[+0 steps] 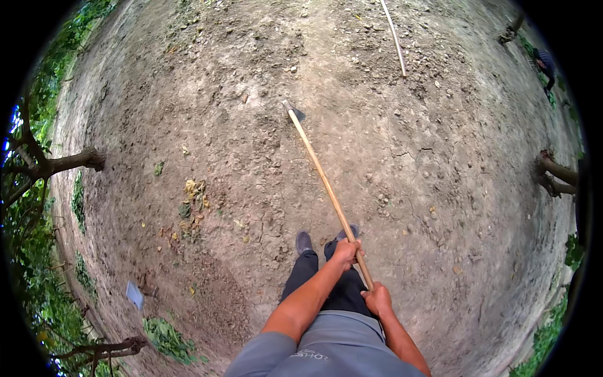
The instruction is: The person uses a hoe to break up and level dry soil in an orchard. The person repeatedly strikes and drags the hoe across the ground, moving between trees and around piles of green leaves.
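Note:
A hoe (328,187) with a long pale wooden handle slants from my waist away to the upper left. Its dark metal blade (299,115) is at the far end, close to the bare soil; whether it touches the ground I cannot tell. My left hand (347,252) is wrapped round the handle just above my feet. Nearer my body, my right hand (377,299) is closed round the handle close to its butt end.
Dry, cracked soil (251,163) with clods surrounds me. Another pole (396,39) lies ahead. Tree trunks stand left (81,160) and right (556,173). Wilted leaves (193,198), a grey flat object (134,295) and green cuttings (168,339) lie at left. A person (544,66) is far right.

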Demonstrator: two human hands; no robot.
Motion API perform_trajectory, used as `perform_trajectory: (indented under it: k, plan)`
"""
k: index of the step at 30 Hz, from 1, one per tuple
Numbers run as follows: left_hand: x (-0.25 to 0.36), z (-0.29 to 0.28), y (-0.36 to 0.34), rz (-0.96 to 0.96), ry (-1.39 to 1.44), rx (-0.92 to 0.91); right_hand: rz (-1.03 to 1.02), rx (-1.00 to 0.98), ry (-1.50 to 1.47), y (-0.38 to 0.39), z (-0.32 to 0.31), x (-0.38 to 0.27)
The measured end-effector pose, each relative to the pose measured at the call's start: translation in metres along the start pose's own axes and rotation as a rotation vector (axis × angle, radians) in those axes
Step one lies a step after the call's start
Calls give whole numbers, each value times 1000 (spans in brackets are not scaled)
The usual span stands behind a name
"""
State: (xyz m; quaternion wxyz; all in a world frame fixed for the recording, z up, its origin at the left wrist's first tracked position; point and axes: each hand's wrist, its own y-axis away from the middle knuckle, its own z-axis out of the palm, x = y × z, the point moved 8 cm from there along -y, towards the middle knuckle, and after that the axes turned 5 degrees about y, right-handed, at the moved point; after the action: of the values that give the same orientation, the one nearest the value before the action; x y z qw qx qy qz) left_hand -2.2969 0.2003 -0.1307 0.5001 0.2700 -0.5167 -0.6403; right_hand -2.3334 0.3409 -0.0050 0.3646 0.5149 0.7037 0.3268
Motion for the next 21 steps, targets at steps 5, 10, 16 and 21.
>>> perform_trajectory:
  k: [5,10,16,21]
  plan:
    - [-23,15,8,-68,0,-13,61,-25,-22,12,-3,29]
    - [-36,33,16,-93,-19,-34,44,-3,-61,32,-18,44]
    - [-23,52,19,-23,-45,-55,6,52,-68,31,-42,40]
    - [3,54,14,60,-43,-38,-58,88,-70,18,-53,22]
